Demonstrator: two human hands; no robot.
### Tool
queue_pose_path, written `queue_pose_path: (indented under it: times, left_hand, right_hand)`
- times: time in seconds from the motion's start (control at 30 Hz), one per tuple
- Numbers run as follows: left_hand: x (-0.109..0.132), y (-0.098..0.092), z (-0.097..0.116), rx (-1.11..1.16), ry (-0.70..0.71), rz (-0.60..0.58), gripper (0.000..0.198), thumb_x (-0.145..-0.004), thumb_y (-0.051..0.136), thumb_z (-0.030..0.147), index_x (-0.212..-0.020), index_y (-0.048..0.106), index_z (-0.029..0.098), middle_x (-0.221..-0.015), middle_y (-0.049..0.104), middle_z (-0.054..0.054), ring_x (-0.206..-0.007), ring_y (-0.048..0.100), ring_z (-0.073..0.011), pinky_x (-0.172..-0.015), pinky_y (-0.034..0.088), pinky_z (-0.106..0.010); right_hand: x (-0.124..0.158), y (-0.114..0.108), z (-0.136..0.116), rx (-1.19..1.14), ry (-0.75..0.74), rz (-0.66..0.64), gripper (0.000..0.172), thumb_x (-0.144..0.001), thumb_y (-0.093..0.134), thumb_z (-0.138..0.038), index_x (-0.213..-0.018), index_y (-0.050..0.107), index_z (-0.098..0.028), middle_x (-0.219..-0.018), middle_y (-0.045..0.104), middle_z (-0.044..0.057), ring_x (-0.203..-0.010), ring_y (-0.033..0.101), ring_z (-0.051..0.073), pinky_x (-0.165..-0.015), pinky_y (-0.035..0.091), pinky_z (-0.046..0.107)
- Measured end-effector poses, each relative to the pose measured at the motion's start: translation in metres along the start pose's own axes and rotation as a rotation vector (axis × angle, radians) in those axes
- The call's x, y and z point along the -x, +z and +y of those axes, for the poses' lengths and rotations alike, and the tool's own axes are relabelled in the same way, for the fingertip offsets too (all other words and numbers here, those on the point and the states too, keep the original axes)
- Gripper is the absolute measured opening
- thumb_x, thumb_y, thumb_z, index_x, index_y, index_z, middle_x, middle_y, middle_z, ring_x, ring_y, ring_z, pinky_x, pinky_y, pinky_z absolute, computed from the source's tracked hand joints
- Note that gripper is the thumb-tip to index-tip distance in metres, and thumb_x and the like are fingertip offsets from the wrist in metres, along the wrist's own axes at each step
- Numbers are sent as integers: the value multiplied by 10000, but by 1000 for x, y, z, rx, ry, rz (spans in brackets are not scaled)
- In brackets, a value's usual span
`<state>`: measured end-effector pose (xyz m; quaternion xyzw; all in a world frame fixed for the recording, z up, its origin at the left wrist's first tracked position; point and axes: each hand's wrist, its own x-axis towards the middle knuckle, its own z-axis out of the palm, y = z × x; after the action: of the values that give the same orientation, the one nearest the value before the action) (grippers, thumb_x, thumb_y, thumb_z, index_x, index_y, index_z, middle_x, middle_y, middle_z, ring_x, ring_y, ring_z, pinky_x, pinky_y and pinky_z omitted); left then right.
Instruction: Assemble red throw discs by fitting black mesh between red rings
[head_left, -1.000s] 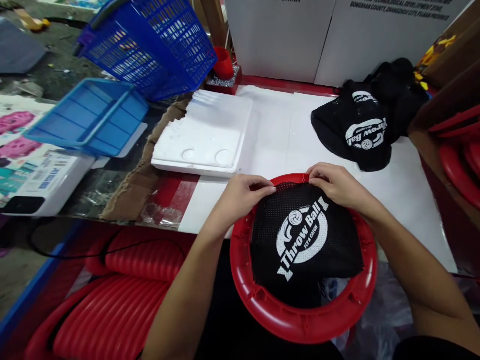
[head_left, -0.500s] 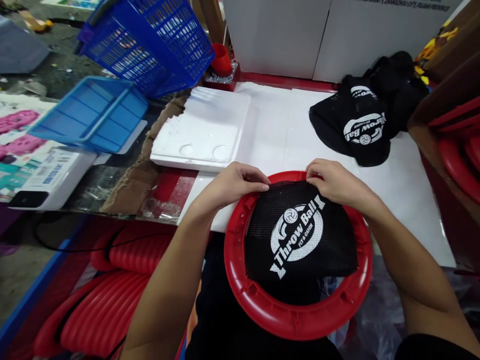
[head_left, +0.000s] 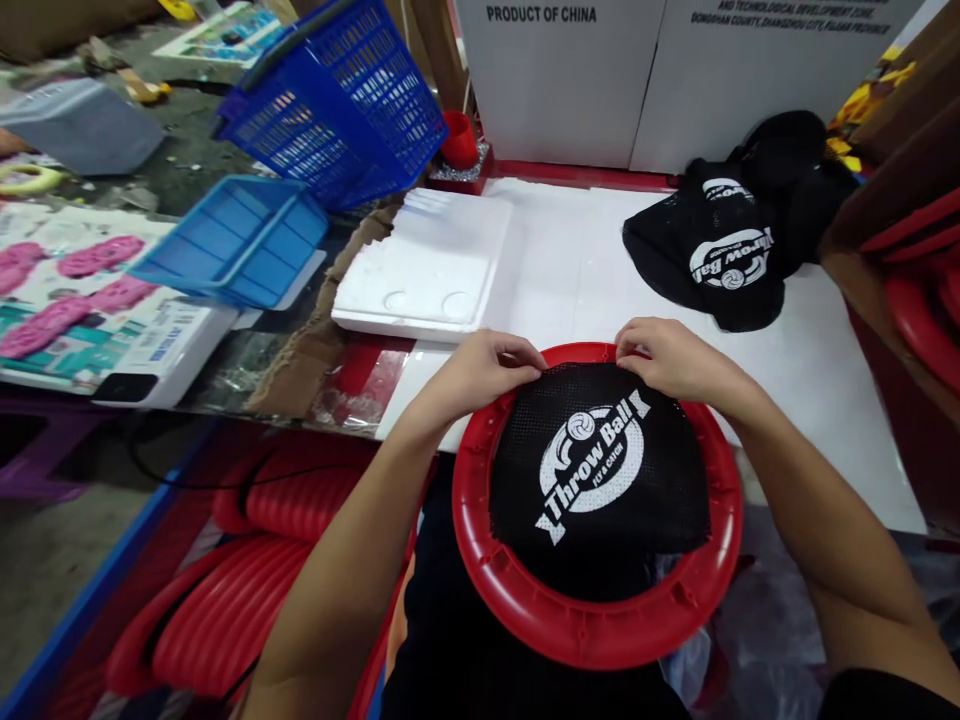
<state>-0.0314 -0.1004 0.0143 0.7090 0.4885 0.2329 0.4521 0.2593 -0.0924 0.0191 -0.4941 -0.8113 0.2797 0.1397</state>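
Black mesh net [head_left: 600, 470] with white "Throw Ball" print, laid over round red plastic ring [head_left: 592, 630] — top edge pinched by fingers of left hand [head_left: 480, 370] and right hand [head_left: 671, 360], white surface [head_left: 570, 260] behind.

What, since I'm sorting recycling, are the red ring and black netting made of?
Red ring: likely moulded hard plastic, smooth with a slight sheen and small moulded tabs. Black netting: seemingly synthetic mesh fabric, matte, with tiny holes and a printed white logo.

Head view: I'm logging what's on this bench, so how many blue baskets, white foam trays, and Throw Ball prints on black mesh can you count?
Blue baskets: 2 (dark blue basket, light blue basket)
White foam tray: 1
Throw Ball prints: 3 (one on the black mesh pinched by left hand and right hand, two on the mesh pile)
Total: 6
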Motion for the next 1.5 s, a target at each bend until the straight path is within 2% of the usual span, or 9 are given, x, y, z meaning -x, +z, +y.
queue_pose_path:
  times: [0.2, 0.3, 0.43, 0.7, 0.83, 0.97, 1.1, 1.3, 1.5]
  left_hand:
    - [5, 5, 0, -87, 95, 38, 153, -889, 672, 193, -918, 822, 194, -927, 826, -32, -848, 735, -178, -852, 570, -318]
    - [9, 9, -2, -162, 155, 70, 172, -916, 650, 180, -957, 815, 200, -952, 820, -29, -854, 726, -179, -838, 561, -319]
    - [17, 16, 6, -388, 229, 85, 270, -974, 555, 128, -1057, 801, 204, -1060, 800, -60, -993, 726, -219, -956, 546, -379]
    - [37, 20, 28, -657, 191, -39, 296, -1055, 497, 190, -1125, 783, 168, -1062, 774, -118, -1016, 699, -272, -970, 530, -421]
    - [39, 21, 21, -616, 170, -4, 277, -1070, 530, 212, -1058, 806, 201, -1023, 790, -73, -1025, 699, -263, -963, 522, -409]
    - [44, 31, 14, -607, 138, 101, 232, -1054, 579, 215, -1039, 810, 208, -1038, 798, -56, -1034, 706, -266, -961, 517, -428]
    - [46, 41, 17, -628, 106, 184, 240, -1053, 562, 202, -1056, 802, 191, -1068, 798, -68, -1055, 703, -282, -1010, 496, -485]
    - [17, 33, 25, -307, 59, 62, 205, -1018, 612, 232, -1014, 815, 207, -1039, 820, -53, -982, 732, -240, -895, 529, -386]
    - [-4, 19, 12, -55, -32, -27, 148, -926, 694, 251, -895, 820, 180, -908, 820, -54, -853, 729, -213, -829, 523, -355]
  right_hand:
    - [-9, 5, -12, -122, -85, 65, 184, -970, 655, -317, -893, 780, -205, -1367, 714, 119, -1308, 630, 316, -1171, 442, 510]
    - [-13, 7, -10, -175, -88, -23, 167, -954, 663, -286, -845, 759, -205, -1334, 734, 104, -1259, 661, 295, -1148, 466, 499]
    - [-13, 1, -4, -255, -49, -120, 110, -913, 703, -297, -884, 778, -221, -1333, 735, 82, -1228, 671, 279, -1134, 478, 485]
    - [-15, 12, -10, -459, 12, -92, 177, -898, 688, -366, -845, 723, -200, -1207, 750, 84, -1074, 678, 248, -1021, 506, 446]
    - [-16, 16, -8, -432, 21, -72, 215, -943, 644, -407, -909, 711, -205, -1046, 754, 69, -934, 653, 230, -907, 507, 420]
    - [-15, 13, -7, -268, -132, -162, 241, -963, 668, -437, -890, 754, -225, -1249, 734, 82, -1258, 603, 300, -1117, 417, 499]
    - [-13, 12, -7, -237, -156, -151, 230, -954, 702, -427, -863, 753, -222, -1287, 733, 83, -1331, 569, 319, -1182, 353, 545]
    - [-14, 20, 0, -400, -148, -99, 222, -971, 681, -424, -905, 745, -222, -1266, 734, 78, -1207, 646, 281, -1112, 436, 497]
    - [-14, 25, -4, -285, -155, -61, 198, -1000, 592, -331, -883, 705, -217, -1225, 739, 74, -1161, 644, 270, -1083, 433, 498]
